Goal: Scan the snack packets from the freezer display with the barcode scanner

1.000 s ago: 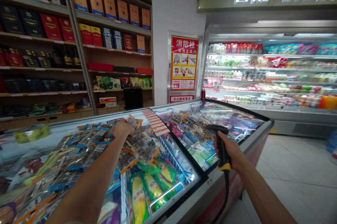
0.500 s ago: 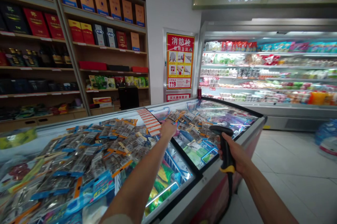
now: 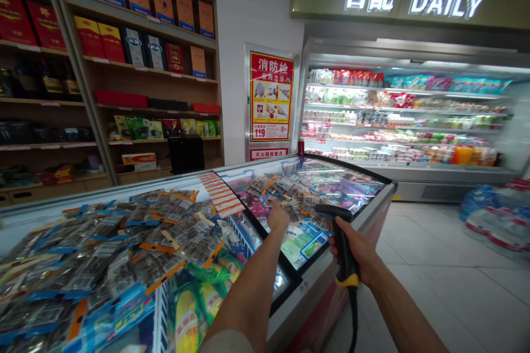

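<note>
My right hand [image 3: 361, 251] grips the handle of a black and yellow barcode scanner [image 3: 343, 251] above the front edge of the chest freezer [image 3: 304, 286]. A cable hangs from the scanner's base. Over the freezer's right section, my left hand [image 3: 279, 218] reaches out with its index finger extended, and its other fingers are mostly hidden. Just beyond that finger lie flat clear packets with orange and blue edges [image 3: 285, 190]. A larger heap of similar packets [image 3: 124, 237] covers the left section. Orange-and-white price labels [image 3: 222, 194] lie between the two heaps.
Green and yellow corn packs [image 3: 194, 309] lie in a white basket in front. A red can [image 3: 301, 147] stands on the freezer's far corner. Boxes fill the wooden shelves [image 3: 155, 74] at left. A lit refrigerated display [image 3: 406, 115] and wrapped bottles [image 3: 501, 226] are at right.
My left hand has moved right, away from the price labels and over the packets in the right section. The view has turned rightward. The scanner stays in my right hand.
</note>
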